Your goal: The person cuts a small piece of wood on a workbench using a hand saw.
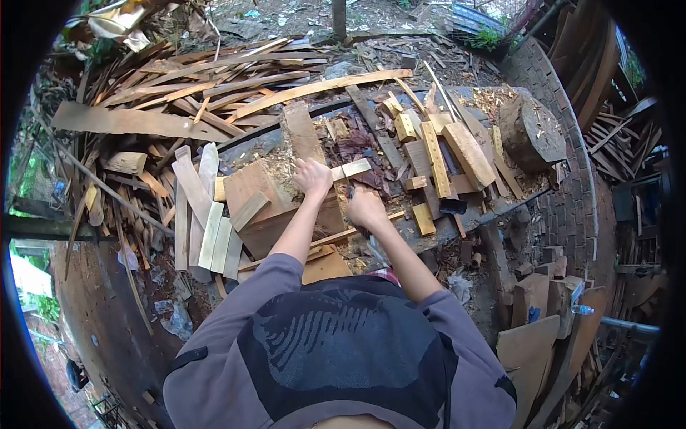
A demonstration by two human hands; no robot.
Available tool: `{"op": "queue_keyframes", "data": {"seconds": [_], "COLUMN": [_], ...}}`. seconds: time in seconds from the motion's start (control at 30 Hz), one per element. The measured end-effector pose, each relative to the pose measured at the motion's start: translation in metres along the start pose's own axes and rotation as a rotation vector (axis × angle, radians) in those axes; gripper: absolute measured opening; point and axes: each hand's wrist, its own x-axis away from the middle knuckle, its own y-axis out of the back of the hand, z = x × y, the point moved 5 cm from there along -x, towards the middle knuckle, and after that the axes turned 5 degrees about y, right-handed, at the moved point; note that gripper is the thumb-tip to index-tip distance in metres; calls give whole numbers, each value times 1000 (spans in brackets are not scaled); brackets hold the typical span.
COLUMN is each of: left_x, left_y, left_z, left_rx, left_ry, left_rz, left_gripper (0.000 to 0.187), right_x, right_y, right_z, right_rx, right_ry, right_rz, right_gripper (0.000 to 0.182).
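Observation:
My left hand (313, 176) is closed on a short pale wood strip (351, 169), pressing it over a wide board (303, 134). The strip's free end points right. Just right of it, my right hand (366, 207) is wrapped round the handle of a tool whose thin dark blade (344, 176) crosses the strip; its exact kind is hard to make out. Below my left hand lies a large wooden block (261, 196) with a small wood piece (250, 210) on top. Dark reddish shavings (354, 146) lie beyond the strip.
Pale cut strips (216, 239) lean at the left of the bench. Drilled yellow wood bars (434, 159), a thick beam (468, 156) and a stump (532, 132) stand or lie at the right. A pile of long scrap planks (207, 86) is beyond.

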Motion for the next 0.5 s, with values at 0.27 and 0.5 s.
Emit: {"op": "queue_keyframes", "data": {"seconds": [0.27, 0.5], "left_x": [-4, -1], "left_y": [-3, 1], "left_z": [3, 0], "left_rx": [-5, -27], "left_ry": [-71, -48], "left_rz": [97, 90], "left_gripper": [31, 33], "right_x": [68, -27], "right_y": [6, -12], "right_z": [-13, 1], "right_rx": [-22, -58], "right_ry": [-2, -17], "right_rz": [-4, -57], "right_gripper": [32, 31]}}
